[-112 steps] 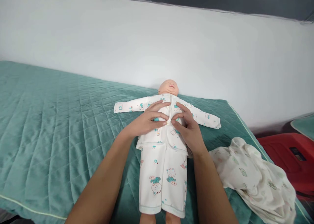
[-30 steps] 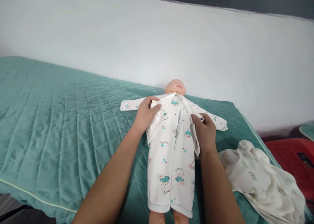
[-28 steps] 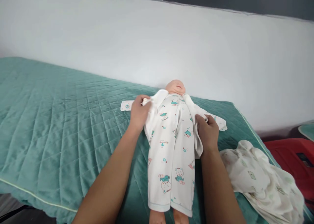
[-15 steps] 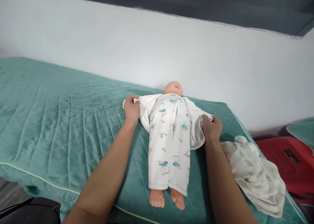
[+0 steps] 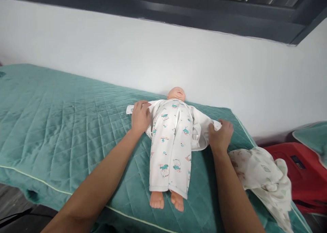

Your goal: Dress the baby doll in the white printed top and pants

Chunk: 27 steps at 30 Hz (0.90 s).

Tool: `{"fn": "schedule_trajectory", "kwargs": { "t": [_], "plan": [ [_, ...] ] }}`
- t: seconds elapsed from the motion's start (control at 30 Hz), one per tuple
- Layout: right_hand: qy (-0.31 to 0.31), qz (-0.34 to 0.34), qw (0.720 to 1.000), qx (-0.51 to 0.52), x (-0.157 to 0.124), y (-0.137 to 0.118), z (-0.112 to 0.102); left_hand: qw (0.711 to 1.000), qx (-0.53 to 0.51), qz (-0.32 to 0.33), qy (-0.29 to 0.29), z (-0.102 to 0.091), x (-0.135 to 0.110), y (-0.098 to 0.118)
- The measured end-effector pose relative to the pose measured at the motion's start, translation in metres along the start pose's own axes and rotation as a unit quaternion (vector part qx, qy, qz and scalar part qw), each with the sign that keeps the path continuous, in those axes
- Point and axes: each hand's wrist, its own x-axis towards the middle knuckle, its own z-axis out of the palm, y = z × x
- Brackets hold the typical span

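Observation:
A baby doll [image 5: 156,199] lies on its back, its head towards the wall and its bare feet towards me. Over its front lie white printed baby trousers [image 5: 170,148], with the feet showing below the hems. A white baby shirt [image 5: 200,124] spreads out beneath, its sleeves out to both sides. My left hand [image 5: 141,117] rests open on the left sleeve, whose cuff [image 5: 129,109] sticks out past the fingers. On the other side, my right hand [image 5: 221,134] has the right sleeve's end between thumb and fingers. The doll's hands are hidden.
A green quilted cover [image 5: 63,134] spreads under the doll, against a white wall [image 5: 102,52]. A crumpled white printed cloth [image 5: 265,175] lies near my right forearm. Beyond the right edge stands a red case [image 5: 306,171]. A dark window frame [image 5: 178,12] runs above.
My left hand has loosened from its pinch and flattened on the sleeve, slightly inward, so more cuff shows. The right hand stays at its sleeve. The view has shifted a little.

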Motion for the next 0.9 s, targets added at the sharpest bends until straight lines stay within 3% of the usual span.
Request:
{"fn": "schedule_trajectory", "kwargs": {
  "t": [0.1, 0.27, 0.4, 0.6, 0.9],
  "plan": [
    [-0.032, -0.115, 0.992, 0.036, -0.004, -0.023, 0.015, 0.994, 0.014, 0.077, -0.080, 0.015, 0.010, 0.002],
    [-0.133, -0.217, 0.967, -0.013, 0.013, -0.047, 0.047, 0.985, 0.048, 0.084, -0.145, 0.026, 0.029, 0.002],
    [-0.171, -0.186, 0.966, -0.045, 0.031, -0.049, 0.063, 0.985, 0.052, 0.051, -0.158, 0.030, 0.042, 0.008],
    [-0.202, -0.114, 0.967, -0.109, 0.044, -0.054, 0.068, 0.981, 0.063, -0.004, -0.185, 0.036, 0.058, 0.013],
    [-0.225, -0.024, 0.968, -0.106, 0.064, -0.040, 0.067, 0.957, 0.160, 0.006, -0.242, 0.028, 0.064, 0.013]
  ]
}}
